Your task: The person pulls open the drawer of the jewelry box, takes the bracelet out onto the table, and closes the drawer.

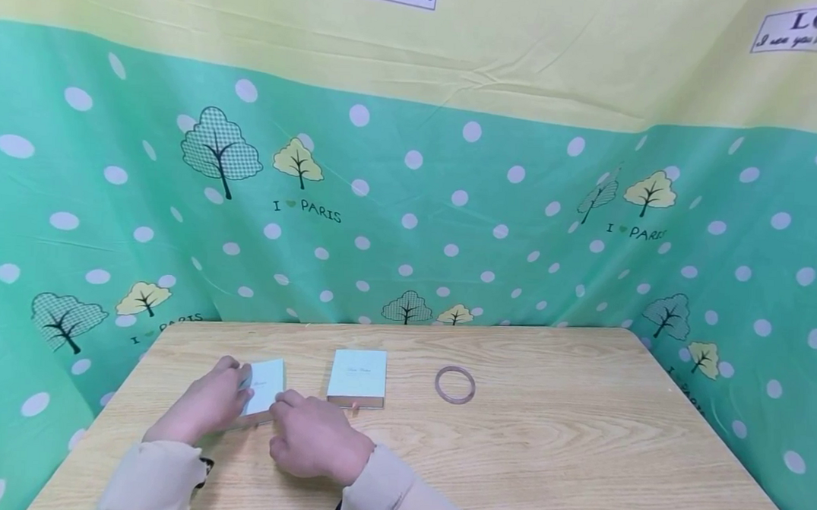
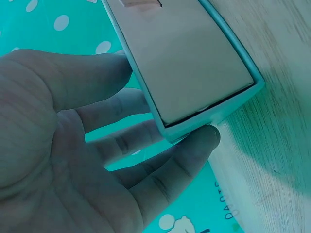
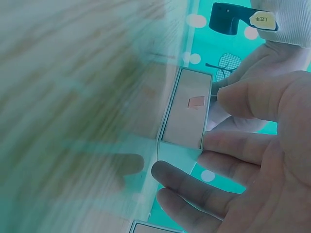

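Observation:
A small light-blue box [image 1: 266, 380] with a pinkish-beige front panel lies at the left of the table. My left hand [image 1: 205, 400] holds it from the left side, thumb over the top. In the left wrist view, the beige panel [image 2: 189, 58] sits inside the blue sleeve, with the thumb and fingers against its edges. A small pink tab [image 3: 196, 101] shows on that panel in the right wrist view. At the box's near right corner is my right hand [image 1: 317, 437], its fingertips right beside the box wall and its thumb apart from the fingers.
A second light-blue box [image 1: 358, 371], also with a pinkish front and small tab, stands right of my hands. Farther right lies a translucent purplish bangle [image 1: 454, 385]. The wooden table [image 1: 564, 444] is backed by a green dotted curtain [image 1: 450, 234].

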The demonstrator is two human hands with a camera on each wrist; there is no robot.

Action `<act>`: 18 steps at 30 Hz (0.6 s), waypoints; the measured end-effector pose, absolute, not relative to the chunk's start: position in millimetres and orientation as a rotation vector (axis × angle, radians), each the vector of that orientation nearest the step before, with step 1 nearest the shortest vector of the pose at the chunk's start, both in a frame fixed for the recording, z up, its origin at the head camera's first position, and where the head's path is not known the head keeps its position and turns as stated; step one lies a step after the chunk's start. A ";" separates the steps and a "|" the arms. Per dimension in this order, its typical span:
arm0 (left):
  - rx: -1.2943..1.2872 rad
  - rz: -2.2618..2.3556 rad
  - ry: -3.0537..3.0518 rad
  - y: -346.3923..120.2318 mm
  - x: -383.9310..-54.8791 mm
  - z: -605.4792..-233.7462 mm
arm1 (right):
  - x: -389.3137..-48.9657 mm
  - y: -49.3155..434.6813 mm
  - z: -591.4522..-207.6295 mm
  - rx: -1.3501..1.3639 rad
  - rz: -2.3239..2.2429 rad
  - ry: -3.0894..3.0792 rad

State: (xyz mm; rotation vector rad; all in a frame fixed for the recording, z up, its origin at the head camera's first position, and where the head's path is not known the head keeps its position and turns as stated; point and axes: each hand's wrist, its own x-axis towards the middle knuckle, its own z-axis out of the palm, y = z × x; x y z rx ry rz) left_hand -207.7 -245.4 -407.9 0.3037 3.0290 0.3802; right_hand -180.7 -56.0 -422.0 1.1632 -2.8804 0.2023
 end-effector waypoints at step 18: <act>0.322 0.379 3.055 -246.0 -207.0 -411.4 | -179.9 -55.9 -423.7 1.145 0.171 -2.847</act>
